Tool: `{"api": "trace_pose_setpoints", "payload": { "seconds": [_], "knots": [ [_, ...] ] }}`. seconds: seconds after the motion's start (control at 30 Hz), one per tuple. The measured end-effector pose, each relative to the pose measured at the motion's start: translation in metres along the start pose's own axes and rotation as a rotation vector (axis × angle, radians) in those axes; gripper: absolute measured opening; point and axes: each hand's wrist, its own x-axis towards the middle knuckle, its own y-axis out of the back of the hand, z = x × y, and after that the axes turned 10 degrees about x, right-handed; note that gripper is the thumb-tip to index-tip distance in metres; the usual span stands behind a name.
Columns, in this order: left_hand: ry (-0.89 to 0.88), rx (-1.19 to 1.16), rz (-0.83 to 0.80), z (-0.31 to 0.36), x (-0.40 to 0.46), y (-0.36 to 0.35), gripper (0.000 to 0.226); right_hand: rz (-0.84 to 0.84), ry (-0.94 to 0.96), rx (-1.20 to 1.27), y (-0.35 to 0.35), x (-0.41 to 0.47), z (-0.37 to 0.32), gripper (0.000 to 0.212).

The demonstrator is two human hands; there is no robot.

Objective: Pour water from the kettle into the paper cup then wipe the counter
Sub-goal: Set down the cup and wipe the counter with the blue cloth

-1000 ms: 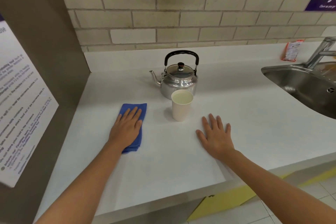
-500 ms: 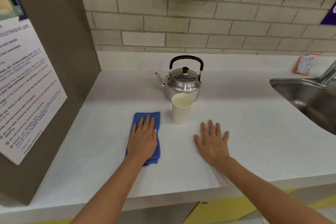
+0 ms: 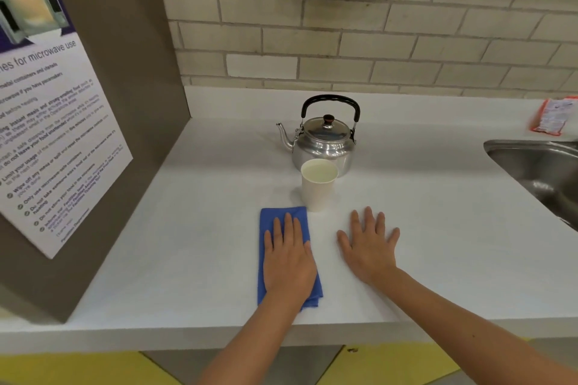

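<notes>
A shiny metal kettle [image 3: 323, 141] with a black handle stands upright on the white counter [image 3: 200, 228], spout to the left. Right in front of it stands a white paper cup [image 3: 318, 189] holding liquid. My left hand [image 3: 289, 256] lies flat, fingers together, pressing on a folded blue cloth [image 3: 273, 219] just left of the cup. My right hand [image 3: 369, 247] rests flat on the bare counter to the right of the cloth, fingers spread, holding nothing.
A brown side panel with a microwave-use notice [image 3: 53, 122] walls off the left. A steel sink [image 3: 538, 169] is set into the counter at the right, and a red-and-white packet [image 3: 552, 116] lies behind it. A brick wall [image 3: 375, 40] backs the counter.
My left hand has slid the blue cloth to the right, closer to the cup and to my right hand. The view has tilted up and shifted left.
</notes>
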Motion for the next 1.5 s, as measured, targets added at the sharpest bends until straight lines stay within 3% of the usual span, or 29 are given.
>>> {"api": "trace_pose_setpoints", "payload": {
  "seconds": [0.13,0.2,0.27,0.33,0.43,0.57,0.8,0.97,1.1,1.23,1.33,1.5],
  "knots": [
    [-0.099,-0.191,-0.063,0.030,-0.012,0.006,0.053,-0.039,-0.019,0.114,0.020,-0.007,-0.006,0.058],
    [0.019,-0.579,-0.043,0.018,-0.003,0.022,0.051,0.057,0.028,0.148,0.031,-0.020,-0.014,0.054],
    [0.178,-0.728,0.130,-0.015,0.016,0.037,0.046,0.180,0.149,0.205,0.035,-0.038,-0.023,0.046],
    [0.261,-0.609,0.275,-0.052,0.039,0.043,0.043,0.191,0.316,0.343,0.033,-0.056,-0.040,0.040],
    [0.197,-0.426,0.108,-0.075,0.067,0.035,0.047,0.087,0.504,0.393,0.018,-0.061,-0.072,0.042],
    [0.133,-0.129,0.020,-0.068,0.075,0.011,0.048,-0.080,0.451,0.261,-0.008,-0.044,-0.080,0.055],
    [0.109,0.036,0.033,-0.069,0.075,0.002,0.050,-0.059,0.538,0.101,-0.013,-0.034,-0.026,0.056],
    [0.041,0.034,0.027,-0.070,0.074,0.003,0.050,-0.019,0.324,0.015,0.014,-0.001,0.041,0.054],
    [0.032,0.016,0.012,-0.069,0.073,0.003,0.050,-0.052,0.100,0.070,0.021,0.034,0.028,0.061],
    [0.040,-0.013,0.029,-0.067,0.078,0.004,0.049,0.009,0.236,0.067,-0.003,0.003,0.000,0.070],
    [0.038,-0.048,0.082,-0.065,0.081,0.007,0.047,-0.003,0.317,0.090,-0.004,-0.018,0.018,0.070],
    [-0.007,-0.108,0.066,-0.062,0.090,0.010,0.046,0.031,0.115,0.055,0.023,0.035,0.051,0.057]
  ]
}}
